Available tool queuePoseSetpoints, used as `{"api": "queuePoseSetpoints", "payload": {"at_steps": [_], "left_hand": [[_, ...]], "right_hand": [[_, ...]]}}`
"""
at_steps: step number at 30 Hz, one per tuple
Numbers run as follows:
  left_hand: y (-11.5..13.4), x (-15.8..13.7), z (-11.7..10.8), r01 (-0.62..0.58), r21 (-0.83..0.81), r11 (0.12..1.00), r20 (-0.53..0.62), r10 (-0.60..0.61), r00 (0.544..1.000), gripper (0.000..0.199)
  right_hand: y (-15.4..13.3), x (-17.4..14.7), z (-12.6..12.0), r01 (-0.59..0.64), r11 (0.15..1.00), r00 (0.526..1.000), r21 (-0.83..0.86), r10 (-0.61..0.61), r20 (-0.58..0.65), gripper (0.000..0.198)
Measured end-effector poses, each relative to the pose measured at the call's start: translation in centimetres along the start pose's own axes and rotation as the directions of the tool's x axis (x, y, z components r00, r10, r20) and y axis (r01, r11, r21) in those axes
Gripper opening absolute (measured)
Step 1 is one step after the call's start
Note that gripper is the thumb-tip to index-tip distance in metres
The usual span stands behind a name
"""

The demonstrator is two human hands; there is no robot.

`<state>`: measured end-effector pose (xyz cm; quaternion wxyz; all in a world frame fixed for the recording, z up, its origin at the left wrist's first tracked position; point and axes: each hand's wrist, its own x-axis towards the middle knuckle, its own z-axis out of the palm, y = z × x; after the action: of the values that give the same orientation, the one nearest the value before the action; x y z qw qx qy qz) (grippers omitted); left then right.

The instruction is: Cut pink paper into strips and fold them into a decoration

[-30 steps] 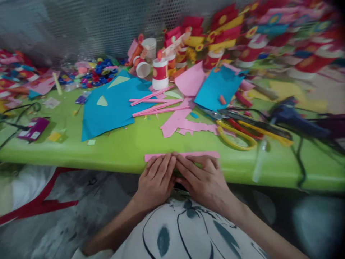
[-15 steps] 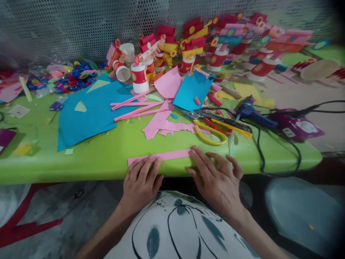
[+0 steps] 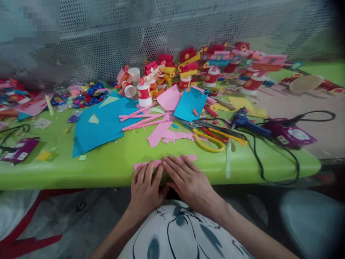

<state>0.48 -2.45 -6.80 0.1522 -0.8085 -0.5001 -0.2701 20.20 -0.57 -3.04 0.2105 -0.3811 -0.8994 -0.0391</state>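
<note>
A pink paper strip (image 3: 192, 157) lies flat along the near edge of the green table. My left hand (image 3: 147, 183) rests on its left part with the fingers stretched out and pressing down. Close beside it, my right hand (image 3: 185, 178) lies flat over the middle of the strip, fingers extended, the fingertips covering part of the paper. Both ends of the strip show past the hands. Beyond them are pink paper scraps (image 3: 172, 135) and several narrow pink strips (image 3: 142, 121).
Yellow-handled scissors (image 3: 208, 142), a cutter knife (image 3: 229, 133) and a blue glue gun (image 3: 249, 124) with a cord lie to the right. Blue paper sheets (image 3: 99, 126) are on the left. Several decorated white cups (image 3: 145, 95) stand at the back. A purple box (image 3: 291, 133) sits at right.
My right hand has slid left along the strip, from its right end to its middle, next to my left hand. The camera view has tilted up slightly.
</note>
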Motion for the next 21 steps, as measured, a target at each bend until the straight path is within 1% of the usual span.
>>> {"api": "queuePoseSetpoints", "payload": {"at_steps": [3, 7, 9, 16, 21], "left_hand": [[-1.2, -0.2, -0.5, -0.005, 0.055, 0.998, 0.006, 0.005, 1.000, 0.056], [-2.7, -0.6, -1.5, 0.000, 0.115, 0.993, 0.015, -0.002, 1.000, 0.056], [-3.2, -0.8, -2.0, 0.018, 0.129, 0.991, 0.027, -0.022, 0.999, 0.055], [-4.0, -1.0, -2.8, 0.072, 0.114, 0.991, 0.045, -0.078, 0.996, 0.055], [-3.7, -0.8, -3.5, 0.114, 0.075, 0.991, 0.067, -0.119, 0.991, 0.055]], "right_hand": [[0.3, -0.4, 0.3, -0.032, 0.999, 0.999, -0.012, 0.032, -0.003, 0.048], [1.2, -1.4, -0.4, -0.107, 0.994, 0.994, -0.033, 0.106, -0.035, 0.043], [1.7, -1.9, -0.7, -0.122, 0.992, 0.991, -0.036, 0.120, -0.051, 0.043], [2.6, -2.6, -1.0, -0.130, 0.989, 0.989, -0.071, 0.124, -0.086, 0.046], [2.7, -2.3, -1.6, -0.100, 0.993, 0.992, -0.065, 0.094, -0.085, 0.039]]}}
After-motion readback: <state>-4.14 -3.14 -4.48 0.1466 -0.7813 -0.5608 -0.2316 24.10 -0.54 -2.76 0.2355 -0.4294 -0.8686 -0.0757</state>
